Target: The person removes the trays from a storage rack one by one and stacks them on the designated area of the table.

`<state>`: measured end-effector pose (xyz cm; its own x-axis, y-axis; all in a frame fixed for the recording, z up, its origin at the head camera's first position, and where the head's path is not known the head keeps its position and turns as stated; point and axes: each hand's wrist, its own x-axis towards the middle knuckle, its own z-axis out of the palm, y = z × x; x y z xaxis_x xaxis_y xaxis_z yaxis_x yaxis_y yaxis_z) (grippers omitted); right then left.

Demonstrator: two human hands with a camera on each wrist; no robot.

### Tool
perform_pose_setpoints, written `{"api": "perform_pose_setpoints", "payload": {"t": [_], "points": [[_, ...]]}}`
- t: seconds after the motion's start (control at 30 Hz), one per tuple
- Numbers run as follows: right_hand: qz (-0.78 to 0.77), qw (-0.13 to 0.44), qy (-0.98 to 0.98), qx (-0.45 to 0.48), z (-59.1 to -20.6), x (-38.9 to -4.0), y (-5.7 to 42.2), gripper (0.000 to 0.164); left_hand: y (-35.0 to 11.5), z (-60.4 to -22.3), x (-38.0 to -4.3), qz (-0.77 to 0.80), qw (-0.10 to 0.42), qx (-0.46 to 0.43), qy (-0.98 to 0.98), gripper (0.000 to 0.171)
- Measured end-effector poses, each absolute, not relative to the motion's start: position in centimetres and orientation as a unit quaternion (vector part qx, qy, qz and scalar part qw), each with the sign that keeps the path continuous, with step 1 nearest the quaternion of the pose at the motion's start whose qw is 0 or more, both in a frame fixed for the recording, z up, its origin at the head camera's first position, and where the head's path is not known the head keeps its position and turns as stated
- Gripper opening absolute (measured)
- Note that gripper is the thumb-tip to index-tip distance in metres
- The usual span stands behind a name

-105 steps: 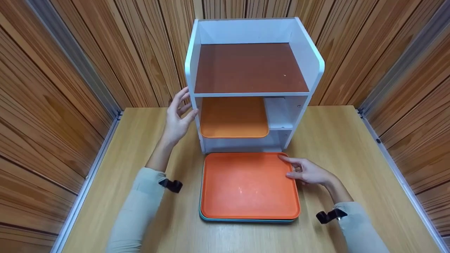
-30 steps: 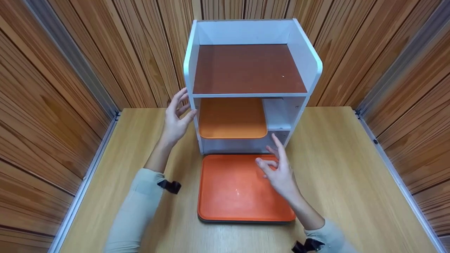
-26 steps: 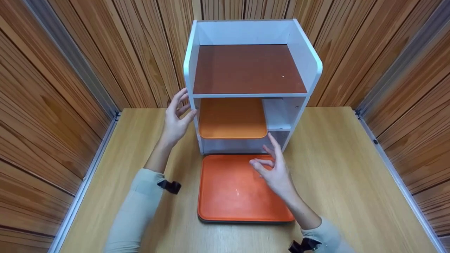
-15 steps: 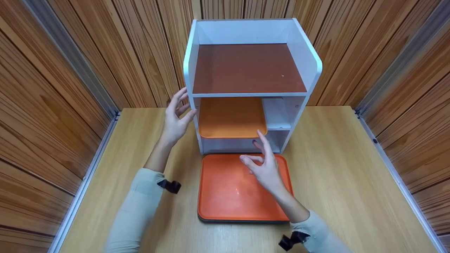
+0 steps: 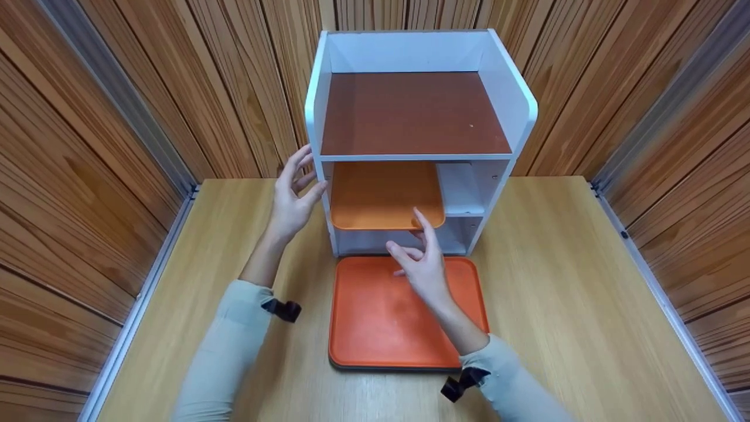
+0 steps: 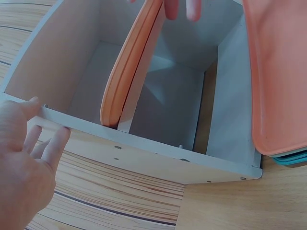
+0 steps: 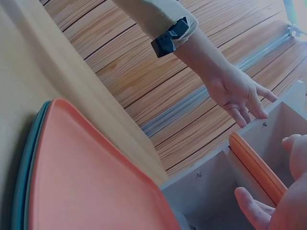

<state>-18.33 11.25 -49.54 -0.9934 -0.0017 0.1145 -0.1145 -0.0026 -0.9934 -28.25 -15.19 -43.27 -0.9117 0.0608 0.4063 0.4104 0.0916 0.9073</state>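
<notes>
A light-orange tray (image 5: 387,196) lies on the middle shelf of a white shelf unit (image 5: 422,157), its front edge jutting out; layered lines mark its rim in the left wrist view. My right hand (image 5: 426,264) is at this front edge, thumb and fingers spread, index tip over the rim; whether it touches is unclear. The left hand (image 5: 295,199) holds the unit's left side panel (image 6: 144,143), thumb at the front edge and fingers outside. Below, a red-orange tray (image 5: 387,316) lies on teal trays (image 7: 29,167), flat on the table before the unit.
The unit's brown top board (image 5: 416,114) is walled on three sides. White shelf (image 5: 461,190) shows to the right of the light-orange tray, with a lower compartment beneath it. Wood-grain walls (image 5: 105,146) with metal rails (image 5: 140,299) close in the wooden table (image 5: 556,293).
My right hand has left the right edge of the red-orange tray and moved up and leftward to the light-orange tray's front edge. The left hand and the trays stay in place.
</notes>
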Motion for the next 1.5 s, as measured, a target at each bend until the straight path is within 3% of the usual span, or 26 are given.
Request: {"api": "perform_pose_setpoints", "payload": {"t": [0.8, 1.5], "points": [[0.737, 0.074, -0.672, 0.016, -50.1, -21.4, 9.0, 0.069, -15.2, -43.1, -28.4, -0.652, 0.137, -0.164, -0.727, 0.067], [0.735, 0.124, -0.666, -0.018, -50.2, -21.0, 9.2, 0.058, -15.3, -43.5, -28.5, -0.650, 0.141, -0.161, -0.729, 0.068]]}}
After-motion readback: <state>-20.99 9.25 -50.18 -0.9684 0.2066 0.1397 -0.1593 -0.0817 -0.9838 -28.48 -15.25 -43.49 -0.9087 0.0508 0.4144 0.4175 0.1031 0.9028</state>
